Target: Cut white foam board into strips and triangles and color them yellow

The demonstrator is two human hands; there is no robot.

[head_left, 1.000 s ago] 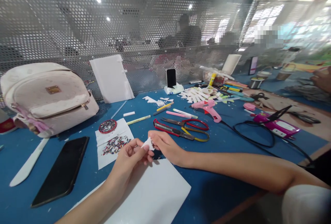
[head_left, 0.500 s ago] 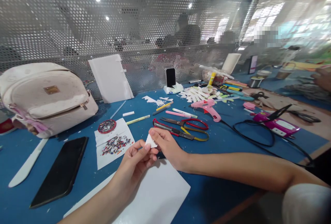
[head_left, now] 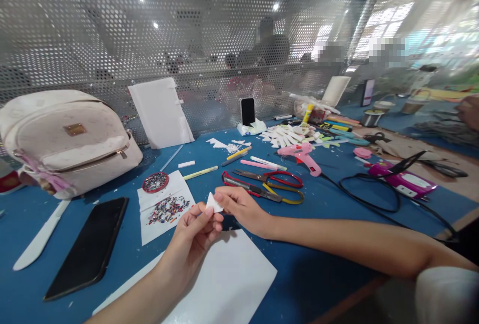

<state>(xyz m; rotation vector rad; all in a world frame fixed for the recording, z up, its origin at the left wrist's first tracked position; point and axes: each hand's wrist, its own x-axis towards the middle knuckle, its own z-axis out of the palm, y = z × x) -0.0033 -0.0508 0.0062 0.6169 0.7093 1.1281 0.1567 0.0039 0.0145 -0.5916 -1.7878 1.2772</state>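
A small white triangular piece (head_left: 213, 204), its material unclear, is pinched between both hands above the table. My left hand (head_left: 198, 226) grips its lower edge with thumb and fingers. My right hand (head_left: 243, 209) closes on its right side, with the fingertips partly hidden. Beneath the hands lies a white sheet of paper (head_left: 239, 274). Left of them, colourful beads or gems (head_left: 168, 209) are scattered on a smaller white paper (head_left: 149, 234), beside a round red-rimmed dish (head_left: 155, 182) of similar bits. Just beyond the right hand lie a red utility knife (head_left: 243, 184) and scissors (head_left: 284, 179).
A pink glue gun (head_left: 301, 156) trails a black cable to the right. White cut strips (head_left: 284, 135) are piled behind it. On the left stand a pale backpack (head_left: 71, 139), a black phone (head_left: 88, 249) and a white plastic knife (head_left: 41, 236). A perforated metal screen (head_left: 209, 29) closes the back.
Both hands have shifted slightly left with the white piece, which is tilted a little differently. The things on the table stay where they were.
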